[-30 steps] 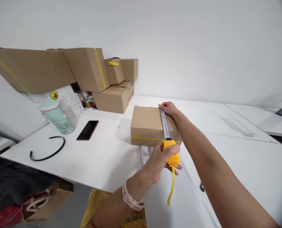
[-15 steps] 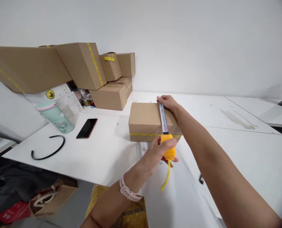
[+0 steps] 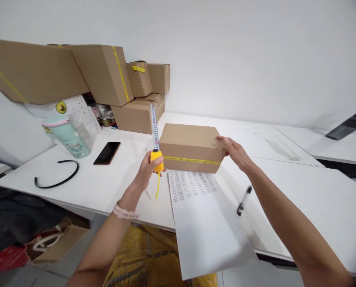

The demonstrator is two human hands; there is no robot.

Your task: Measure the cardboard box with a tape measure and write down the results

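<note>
My left hand (image 3: 146, 169) is closed around a yellow tape measure (image 3: 157, 160), its blade pulled out and pointing up beside the box's left edge. A yellow strap hangs from the case. My right hand (image 3: 233, 150) grips the right end of a brown cardboard box (image 3: 190, 135), with the thumb side at the top corner and some fingers hidden behind. Yellow tape runs along the box's front face. Under and in front of the box lies a white sheet (image 3: 208, 227) with rows of handwriting at its top.
A pen (image 3: 244, 200) lies right of the sheet. To the left are a phone (image 3: 107, 153), a mint tumbler (image 3: 67, 137) and a black curved band (image 3: 58, 185). Cardboard boxes (image 3: 94, 71) are stacked at the back left. A dark bottle-like object (image 3: 348, 125) lies far right.
My left hand has moved left with the tape measure, off the box's front. My right hand has let go of the blade's end and taken hold of the box's right side.
</note>
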